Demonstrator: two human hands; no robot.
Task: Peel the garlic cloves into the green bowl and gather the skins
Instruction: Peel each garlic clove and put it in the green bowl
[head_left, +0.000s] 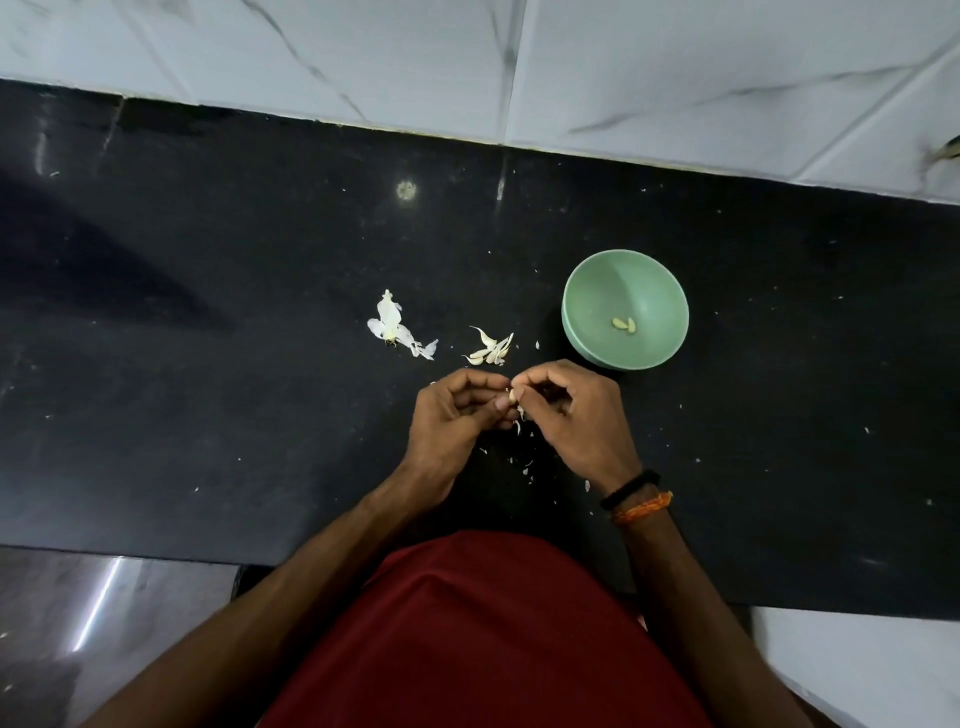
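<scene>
My left hand (457, 415) and my right hand (576, 410) meet fingertip to fingertip over the black counter, both pinching one small garlic clove (513, 396). A strip of skin hangs from it. The green bowl (597, 291) stands just beyond my right hand, with two peeled cloves (623, 323) lying in its bottom. A small heap of unpeeled cloves (491, 349) lies just beyond my fingertips. To the left of that heap lies the papery white husk of the bulb (395, 327).
Small skin scraps (525, 465) are scattered on the black counter (208, 364) under and near my hands. A white marbled tile wall (675, 67) rises behind the counter. The counter's front edge runs beside my red shirt.
</scene>
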